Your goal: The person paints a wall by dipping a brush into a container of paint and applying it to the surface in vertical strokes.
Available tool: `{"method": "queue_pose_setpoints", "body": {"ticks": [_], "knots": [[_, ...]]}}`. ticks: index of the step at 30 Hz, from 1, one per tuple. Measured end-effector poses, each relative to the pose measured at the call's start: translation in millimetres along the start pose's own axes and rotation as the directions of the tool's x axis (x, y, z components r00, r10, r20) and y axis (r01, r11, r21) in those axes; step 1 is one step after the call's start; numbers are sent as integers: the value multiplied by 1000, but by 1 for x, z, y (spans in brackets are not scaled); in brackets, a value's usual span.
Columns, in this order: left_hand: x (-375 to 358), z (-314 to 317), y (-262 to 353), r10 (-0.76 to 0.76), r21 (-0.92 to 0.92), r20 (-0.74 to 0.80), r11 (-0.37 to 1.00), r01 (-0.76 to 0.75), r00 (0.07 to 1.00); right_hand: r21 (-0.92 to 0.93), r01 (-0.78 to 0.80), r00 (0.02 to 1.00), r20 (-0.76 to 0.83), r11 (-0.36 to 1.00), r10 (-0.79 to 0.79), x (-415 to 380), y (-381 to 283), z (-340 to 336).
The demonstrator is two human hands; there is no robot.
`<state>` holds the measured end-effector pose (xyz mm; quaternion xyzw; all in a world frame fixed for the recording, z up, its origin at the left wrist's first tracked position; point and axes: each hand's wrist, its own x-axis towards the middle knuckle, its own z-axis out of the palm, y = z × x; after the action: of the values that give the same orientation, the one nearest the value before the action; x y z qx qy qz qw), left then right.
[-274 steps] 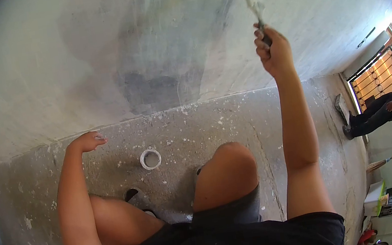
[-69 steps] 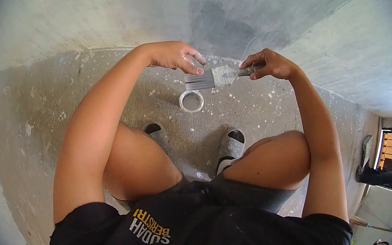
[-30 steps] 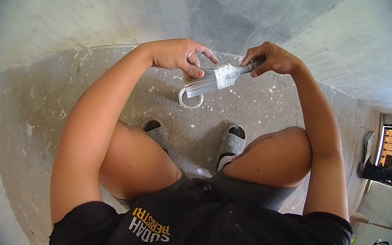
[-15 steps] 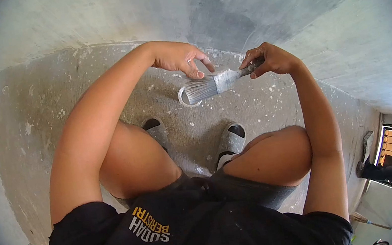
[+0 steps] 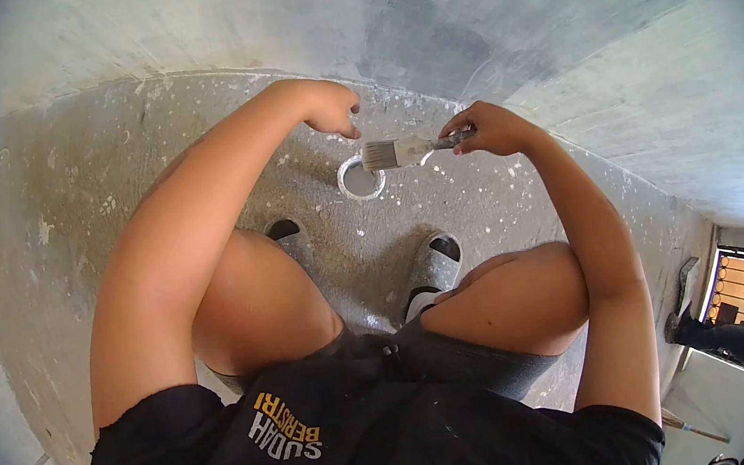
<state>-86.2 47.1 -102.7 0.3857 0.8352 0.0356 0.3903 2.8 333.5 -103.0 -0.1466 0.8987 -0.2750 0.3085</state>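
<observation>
Brush: the flat grey-bristled paintbrush with a paint-caked ferrule (image 5: 396, 152) lay level above the small round white-rimmed paint tin (image 5: 361, 178)
Right hand: the right hand (image 5: 489, 128) had its grip pinched on the brush handle
Left hand: the left hand (image 5: 331, 109) hung loosely curled and held nothing, just above the bristles
Surface: rough grey concrete floor (image 5: 102, 204) flecked with white spatter, meeting a streaky grey-white plastered wall (image 5: 494, 15)
Change: half a second earlier the left fingers touched the bristles; now they had lifted off and the brush sat flatter
</observation>
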Motion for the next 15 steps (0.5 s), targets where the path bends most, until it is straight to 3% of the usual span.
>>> {"method": "queue_pose_setpoints", "body": {"ticks": [3,8,15], "knots": [[8,4,-19,-26,-3,-12,1000,26,1000,-30,-43,998,37,999,44,14,13,19],[9,9,-48,-203,112,93,975,192,975,-91,-4,995,101,996,13,34,19,42],[-7,11,-70,-253,75,105,966,246,962,-186,43,983,184,982,-8,69,11,70]]}}
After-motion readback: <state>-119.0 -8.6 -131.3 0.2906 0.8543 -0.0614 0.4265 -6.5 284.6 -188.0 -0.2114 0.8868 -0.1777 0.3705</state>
